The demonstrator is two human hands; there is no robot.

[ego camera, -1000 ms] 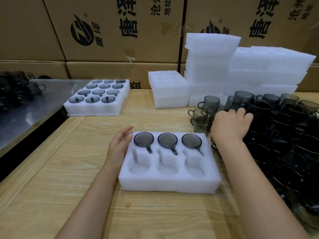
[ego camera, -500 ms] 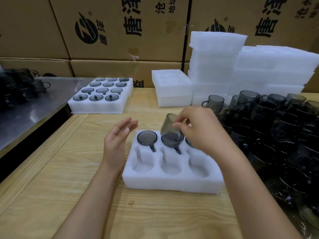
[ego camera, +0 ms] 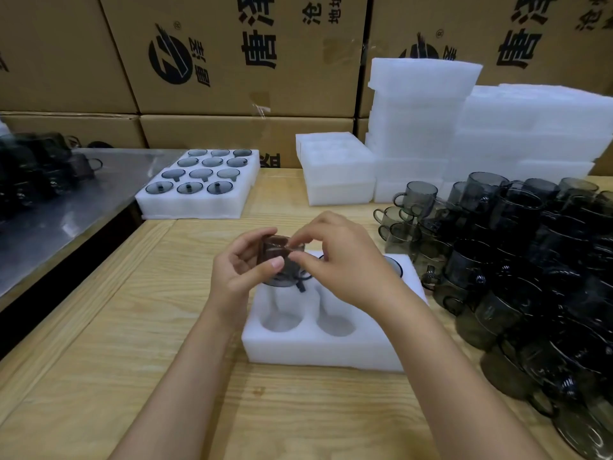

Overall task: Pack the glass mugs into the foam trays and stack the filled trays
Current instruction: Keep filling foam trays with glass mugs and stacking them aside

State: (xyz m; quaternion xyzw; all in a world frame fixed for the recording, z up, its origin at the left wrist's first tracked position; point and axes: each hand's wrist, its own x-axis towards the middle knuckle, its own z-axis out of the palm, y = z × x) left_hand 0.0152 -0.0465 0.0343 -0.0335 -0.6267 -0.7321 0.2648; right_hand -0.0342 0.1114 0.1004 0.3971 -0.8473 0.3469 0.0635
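The packing step is in hand: a smoked glass mug (ego camera: pixel 280 257) hangs in the air just above the back row of the foam tray (ego camera: pixel 325 351) on the counter (ego camera: pixel 132 327). The left hand (ego camera: pixel 243 272) grasps its side with curled fingers and thumb, and the right hand (ego camera: pixel 341 263) pinches its upper edge. Two front pockets (ego camera: pixel 282 322) show bare. The next move likely calls for turning the mug until its handle lines up with a pocket's slot, then lowering it straight in, gently, with the loose mugs (ego camera: pixel 530 260) crowded just to the right
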